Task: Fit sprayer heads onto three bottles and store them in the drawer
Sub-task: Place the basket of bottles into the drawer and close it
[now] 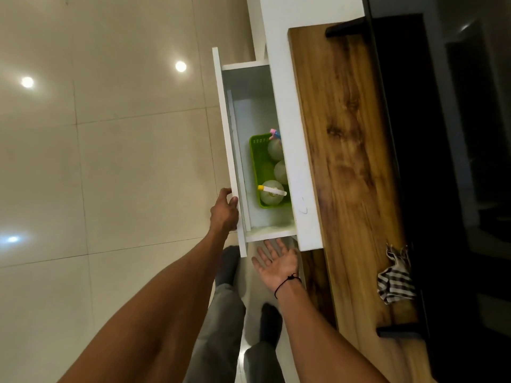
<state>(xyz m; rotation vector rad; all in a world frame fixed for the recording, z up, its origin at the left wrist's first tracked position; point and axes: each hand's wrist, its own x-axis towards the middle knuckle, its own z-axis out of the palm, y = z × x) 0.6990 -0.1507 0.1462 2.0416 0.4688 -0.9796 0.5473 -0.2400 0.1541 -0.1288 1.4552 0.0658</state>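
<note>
While the left hand (224,212) grips the smooth white front panel of the open drawer (229,150), the right hand (276,261) hangs open, palm up and empty; three rounded translucent bottles (272,192) stand inside in a green perforated plastic basket (258,161).

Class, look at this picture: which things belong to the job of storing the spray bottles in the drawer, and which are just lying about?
Part of the job:
- drawer, open, front gripped by the left hand
- green basket inside it
- three bottles standing in the basket
- right hand, open, below the drawer

Just lying about:
- striped cloth on the wooden top
</note>
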